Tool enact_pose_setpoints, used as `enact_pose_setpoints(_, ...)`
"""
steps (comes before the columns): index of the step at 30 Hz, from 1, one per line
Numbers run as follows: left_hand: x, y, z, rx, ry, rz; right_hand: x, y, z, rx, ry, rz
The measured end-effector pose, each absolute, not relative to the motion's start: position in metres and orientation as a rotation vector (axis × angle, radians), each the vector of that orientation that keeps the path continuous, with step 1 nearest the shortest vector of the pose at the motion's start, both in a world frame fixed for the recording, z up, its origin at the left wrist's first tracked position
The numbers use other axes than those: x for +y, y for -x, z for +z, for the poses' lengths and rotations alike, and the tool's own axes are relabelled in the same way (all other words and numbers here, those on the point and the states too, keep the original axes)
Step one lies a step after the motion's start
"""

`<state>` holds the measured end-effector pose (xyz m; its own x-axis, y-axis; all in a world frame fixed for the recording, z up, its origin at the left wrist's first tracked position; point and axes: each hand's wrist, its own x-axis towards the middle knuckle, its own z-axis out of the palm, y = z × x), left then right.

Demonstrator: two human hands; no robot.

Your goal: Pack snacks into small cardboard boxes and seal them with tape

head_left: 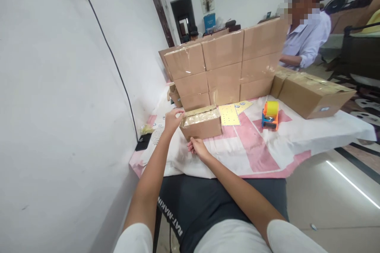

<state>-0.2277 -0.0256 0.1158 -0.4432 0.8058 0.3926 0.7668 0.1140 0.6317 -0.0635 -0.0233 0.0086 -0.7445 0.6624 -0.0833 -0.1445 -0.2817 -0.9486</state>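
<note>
Two bare hands frame a small taped carton near the front of the desk: your left hand curls over its far left corner, the grip closed on the edge where shiny tape wrinkles across the top, while your right hand rests fingers-down on the cloth just beside the carton's near bottom edge, and whether that grip is closed on anything cannot be told from here. Just behind the carton rises a wall of stacked cartons, three high, with a co-worker in a pale shirt seated past its right end. A yellow perforated sheet lies just beside the carton on the right, and an orange tape dispenser sits further right, near a long carton. With only one corner held, the carton may twist or tip if you lift it, and the loose, puckered tape could peel under your fingers. Push it back carelessly and it may knock the bottom row of the wall, bringing the upper cartons down. The cloth could also bunch and drag the sheet along with it
</note>
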Motion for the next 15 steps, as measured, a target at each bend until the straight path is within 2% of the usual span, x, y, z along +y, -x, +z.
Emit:
enact_pose_setpoints(4,-0.038,0.223,0.119,2.166,-1.859,0.968,-0.020,0.059,0.000,-1.459,0.665,1.976)
enact_pose_setpoints(10,-0.039,0.227,0.121,2.199,-1.910,0.433,-0.011,0.047,0.007,-1.481,0.595,1.772)
enact_pose_setpoints(15,-0.039,0.223,0.119,2.215,-1.997,0.280,0.012,0.023,0.024,-1.446,0.598,1.631)
